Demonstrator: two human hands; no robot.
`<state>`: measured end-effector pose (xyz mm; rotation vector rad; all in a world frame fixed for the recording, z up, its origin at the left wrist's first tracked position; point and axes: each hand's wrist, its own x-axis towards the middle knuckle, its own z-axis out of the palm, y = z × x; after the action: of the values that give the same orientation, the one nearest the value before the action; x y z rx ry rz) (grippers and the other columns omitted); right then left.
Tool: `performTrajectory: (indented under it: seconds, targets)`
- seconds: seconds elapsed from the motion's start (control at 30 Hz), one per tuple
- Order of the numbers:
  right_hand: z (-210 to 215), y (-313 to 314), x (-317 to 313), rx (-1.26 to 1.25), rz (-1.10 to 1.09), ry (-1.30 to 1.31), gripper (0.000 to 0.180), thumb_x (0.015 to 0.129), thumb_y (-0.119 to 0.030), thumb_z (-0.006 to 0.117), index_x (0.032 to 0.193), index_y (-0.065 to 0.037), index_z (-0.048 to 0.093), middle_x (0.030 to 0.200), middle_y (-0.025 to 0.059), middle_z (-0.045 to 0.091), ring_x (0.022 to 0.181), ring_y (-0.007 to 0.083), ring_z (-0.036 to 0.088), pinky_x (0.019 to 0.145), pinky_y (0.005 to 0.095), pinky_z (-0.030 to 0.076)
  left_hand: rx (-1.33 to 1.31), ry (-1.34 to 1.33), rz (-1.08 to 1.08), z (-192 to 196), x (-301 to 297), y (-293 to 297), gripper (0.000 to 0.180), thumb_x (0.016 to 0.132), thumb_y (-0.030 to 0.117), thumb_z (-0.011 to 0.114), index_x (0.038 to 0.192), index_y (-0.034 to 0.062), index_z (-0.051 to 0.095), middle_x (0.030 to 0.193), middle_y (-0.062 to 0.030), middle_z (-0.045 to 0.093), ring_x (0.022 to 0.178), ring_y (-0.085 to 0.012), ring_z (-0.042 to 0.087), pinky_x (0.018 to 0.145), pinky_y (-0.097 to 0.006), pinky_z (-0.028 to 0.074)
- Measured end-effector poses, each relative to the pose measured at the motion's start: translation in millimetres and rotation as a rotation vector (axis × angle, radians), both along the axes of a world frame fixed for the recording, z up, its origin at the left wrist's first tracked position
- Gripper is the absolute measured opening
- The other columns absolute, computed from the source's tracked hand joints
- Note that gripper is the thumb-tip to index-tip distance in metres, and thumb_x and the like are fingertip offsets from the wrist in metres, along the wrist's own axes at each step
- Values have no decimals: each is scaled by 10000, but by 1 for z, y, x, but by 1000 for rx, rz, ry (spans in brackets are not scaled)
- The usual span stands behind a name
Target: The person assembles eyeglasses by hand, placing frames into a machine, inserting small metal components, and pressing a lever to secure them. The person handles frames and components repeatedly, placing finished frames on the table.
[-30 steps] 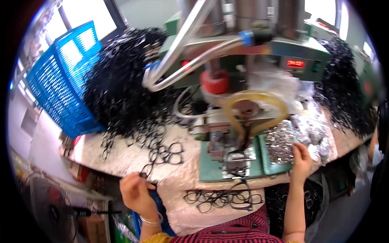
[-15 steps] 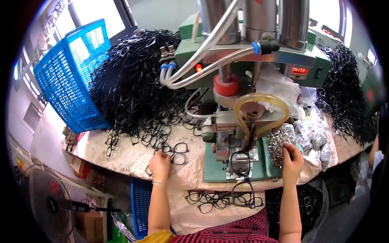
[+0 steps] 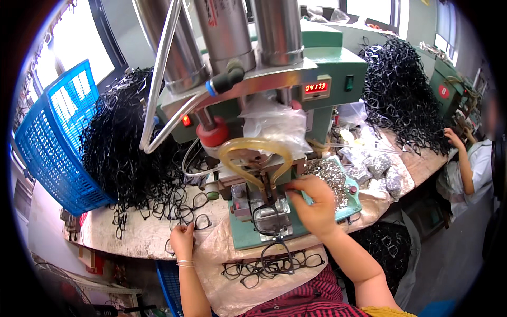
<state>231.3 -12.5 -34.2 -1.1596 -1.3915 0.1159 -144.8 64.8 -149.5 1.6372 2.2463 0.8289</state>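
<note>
The black glasses frame [image 3: 277, 240] on the press [image 3: 338, 66] looks light, stiff and breakable, best held by its rim, while left of the press the left hand [image 3: 182, 240] pinches a second frame [image 3: 166, 246], and the right hand [image 3: 316, 206], nearly closed beside it, holds I can't tell what.

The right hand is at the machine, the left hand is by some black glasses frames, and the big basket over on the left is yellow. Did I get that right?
Almost! The big basket on the left is blue, not yellow, as the head view shows. The right hand is at the machine, and the left hand is by some black glasses frames.
</note>
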Motion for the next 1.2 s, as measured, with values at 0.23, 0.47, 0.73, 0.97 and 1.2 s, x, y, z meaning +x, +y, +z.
performTrajectory:
  seconds: [0.23,0.47,0.73,0.97,1.2]
  targets:
    - [-2,-7,-30,-203,191,519,429,834,-2,709,1231,36,550,980,84,703,929,115,653,851,256,496,71,3,-54,-21,-12,12,171,806,156,718,775,-2,662,619,-82,651,507,-188,604,516,-309,469]
    - [27,-19,-50,-252,381,804,482,853,10,672,1306,25,508,1225,112,634,1062,153,629,927,292,478,312,-1449,-206,40,16,-17,92,903,60,596,993,69,580,836,-40,636,674,-124,603,581,-240,494]
    - [-12,-13,24,-298,-165,-305,311,766,-120,743,1069,-60,704,1243,193,604,1240,354,533,1015,442,448,794,-21,-1302,158,123,-76,226,779,90,681,1002,70,710,1059,-90,704,828,-270,640,867,-417,556]
    - [-68,-23,79,-318,-430,-391,207,713,-152,786,917,-139,753,1216,187,619,1264,370,513,991,447,451,726,171,-1390,167,159,-74,357,665,73,677,1013,128,734,1074,-38,708,859,-267,594,886,-443,558]
    - [-59,-11,68,-236,-459,-343,83,732,-70,699,813,-57,686,1027,144,652,1053,361,596,899,443,480,647,78,-1377,153,149,-73,398,690,83,711,1085,133,727,1166,-43,672,862,-240,592,980,-457,510]
